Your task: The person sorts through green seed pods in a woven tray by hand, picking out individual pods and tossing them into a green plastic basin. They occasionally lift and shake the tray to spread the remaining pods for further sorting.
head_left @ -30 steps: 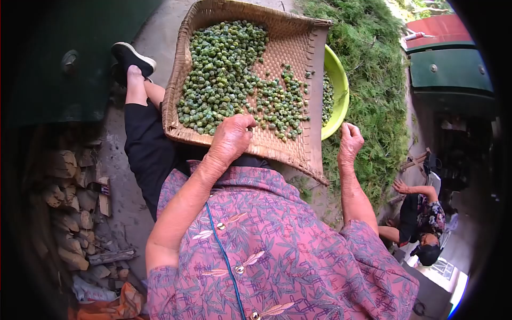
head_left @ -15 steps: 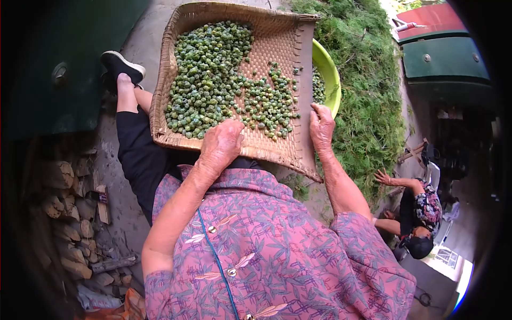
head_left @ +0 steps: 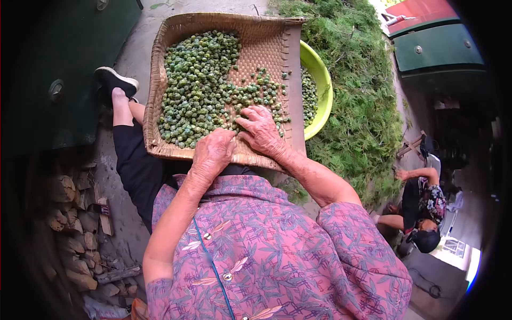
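Observation:
A woven basket tray [head_left: 266,45] with a low rim rests across my lap. Small round green cone-like fruits [head_left: 197,80] are heaped on its left side, with a thinner scatter toward the flat right lip. My left hand [head_left: 213,152] is closed over the near rim, its fingertips at the edge of the heap; what they hold is hidden. Beside it, my right hand [head_left: 261,130] reaches into the tray, fingers apart and bent down among the scattered fruits. Partly under the tray's right lip stands a yellow-green basin [head_left: 324,90] with more of these fruits inside.
Cut green conifer branches [head_left: 357,96] form a long pile to the right. Another person [head_left: 424,202] sits at lower right, one hand near the pile. Split firewood [head_left: 80,240] is stacked at lower left, below a dark green panel [head_left: 48,80].
My right hand has moved left from above the basin's edge into the tray, beside my left hand. The other person's hand has drawn back from the branches. The view has shifted slightly.

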A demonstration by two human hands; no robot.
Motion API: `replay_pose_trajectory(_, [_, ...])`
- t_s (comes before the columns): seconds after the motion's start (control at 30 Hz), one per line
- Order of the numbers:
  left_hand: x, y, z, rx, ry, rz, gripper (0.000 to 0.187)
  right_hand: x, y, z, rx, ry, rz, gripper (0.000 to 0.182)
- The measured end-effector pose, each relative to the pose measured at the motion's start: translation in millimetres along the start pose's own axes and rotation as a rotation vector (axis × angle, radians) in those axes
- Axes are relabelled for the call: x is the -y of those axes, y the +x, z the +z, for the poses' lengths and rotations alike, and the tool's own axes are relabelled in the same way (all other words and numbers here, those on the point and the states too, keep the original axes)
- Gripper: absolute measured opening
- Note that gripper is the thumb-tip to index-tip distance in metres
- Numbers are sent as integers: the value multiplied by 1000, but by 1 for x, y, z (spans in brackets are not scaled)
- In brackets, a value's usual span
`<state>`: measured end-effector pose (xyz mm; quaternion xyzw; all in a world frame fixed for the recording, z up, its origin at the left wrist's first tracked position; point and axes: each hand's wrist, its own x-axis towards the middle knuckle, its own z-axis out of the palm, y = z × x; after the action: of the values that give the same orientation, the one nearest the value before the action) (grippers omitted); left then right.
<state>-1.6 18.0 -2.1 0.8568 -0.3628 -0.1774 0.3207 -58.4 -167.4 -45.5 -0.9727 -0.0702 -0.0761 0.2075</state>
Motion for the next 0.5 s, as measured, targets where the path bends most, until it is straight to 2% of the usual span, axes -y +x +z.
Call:
replay_pose_trajectory(0.27, [-2, -1, -2, 33, 38, -10, 24, -20, -8, -8, -82, -82, 37, 14])
replay_pose_trajectory(0.43, [-2, 0, -1, 42, 31, -32, 23, -24, -10, -11, -154, -65, 71, 15])
replay_pose_trajectory(0.5, [0, -1, 0, 37, 47, -24, 22, -24, -8, -7, -332, 200, 189, 16])
